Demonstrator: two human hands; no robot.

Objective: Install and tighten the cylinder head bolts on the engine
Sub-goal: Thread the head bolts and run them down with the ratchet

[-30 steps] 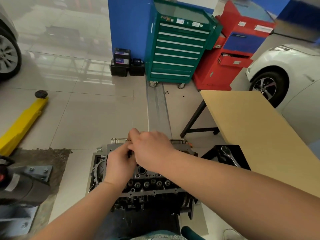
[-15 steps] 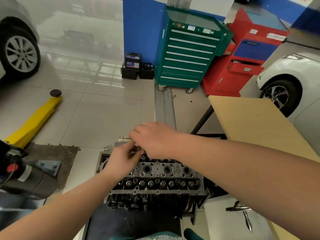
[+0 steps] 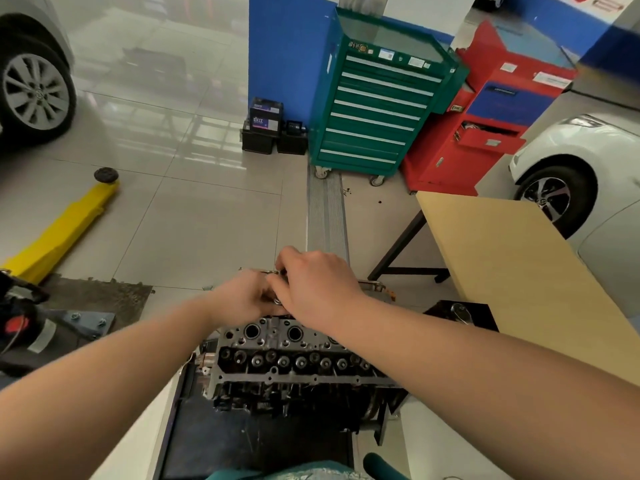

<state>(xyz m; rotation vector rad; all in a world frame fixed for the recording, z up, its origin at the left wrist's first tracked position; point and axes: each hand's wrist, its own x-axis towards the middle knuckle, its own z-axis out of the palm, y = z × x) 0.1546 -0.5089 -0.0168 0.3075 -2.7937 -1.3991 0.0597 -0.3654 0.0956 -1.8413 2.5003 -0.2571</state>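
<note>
The engine [image 3: 291, 362] sits low in the middle of my view, its head face up, with rows of round holes and valve tops showing. It rests on a dark stand [image 3: 249, 434] on the tiled floor [image 3: 194, 223]. Both my hands meet over its far edge. My left hand [image 3: 242, 299] comes in from the left, and my right hand [image 3: 318, 285] lies partly over it, fingers curled. Between them I see a small shiny metal piece [image 3: 277, 301], pinched, though I cannot tell which fingers hold it or whether it is a bolt.

Just right of the engine a wrench [image 3: 460, 311] lies on a black tray [image 3: 481, 317], tucked against the near corner of the wooden desk [image 3: 512, 271]. The desk edge runs close along my right forearm. To the left there is open floor as far as the yellow jack [image 3: 65, 226]. Beyond the engine a metal floor strip [image 3: 325, 213] leads to a green tool cabinet [image 3: 377, 102] and a red cabinet [image 3: 485, 126], well apart from my hands. A white car [image 3: 571, 161] stands at the far right.
</note>
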